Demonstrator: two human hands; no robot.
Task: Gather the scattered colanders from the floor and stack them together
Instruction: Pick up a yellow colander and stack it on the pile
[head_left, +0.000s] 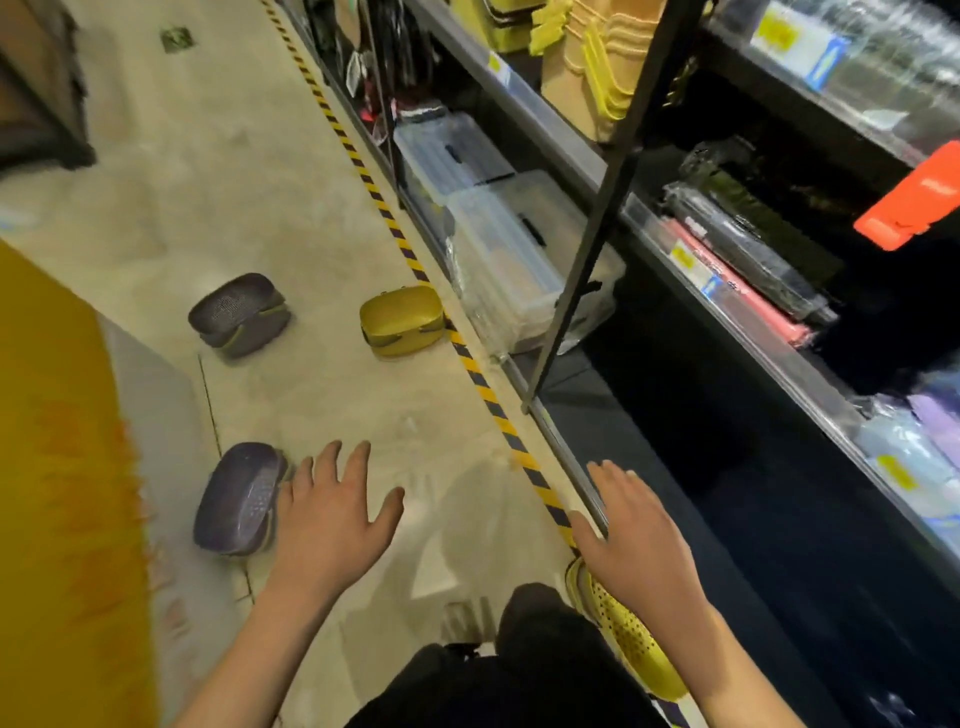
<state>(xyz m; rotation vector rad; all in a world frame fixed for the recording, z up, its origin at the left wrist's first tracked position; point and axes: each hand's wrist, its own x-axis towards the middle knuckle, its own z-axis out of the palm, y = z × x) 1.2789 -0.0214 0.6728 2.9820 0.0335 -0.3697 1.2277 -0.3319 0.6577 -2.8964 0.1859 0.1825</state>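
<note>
Head view looks down a shop aisle with a pale floor (218, 171) and a yellow-and-black striped tape line (395, 234) running beside dark shelving (597, 171). Both hands are empty, palms down, fingers spread apart, holding nothing. The left hand (332, 514) hovers just beside a grey-purple colander (240, 499) that lies tipped on its side on the floor at the lower left; whether the little finger touches its rim I cannot tell. The right hand (631, 540) hangs above the tape line, over the upper end of a yellow colander (631, 644) with round holes that lies at the lower right, next to the person's dark-clothed knee (540, 618). Farther up the aisle two more colanders sit upside down, well apart from the hands: a grey one with green handles (239, 316) on the left, and a yellow one (402, 319) to its right, just beside the tape. Clear plastic storage boxes (498, 228) fill the bottom shelf behind that yellow one. A yellow-orange surface (57, 467) covers the left edge of the view.
</note>
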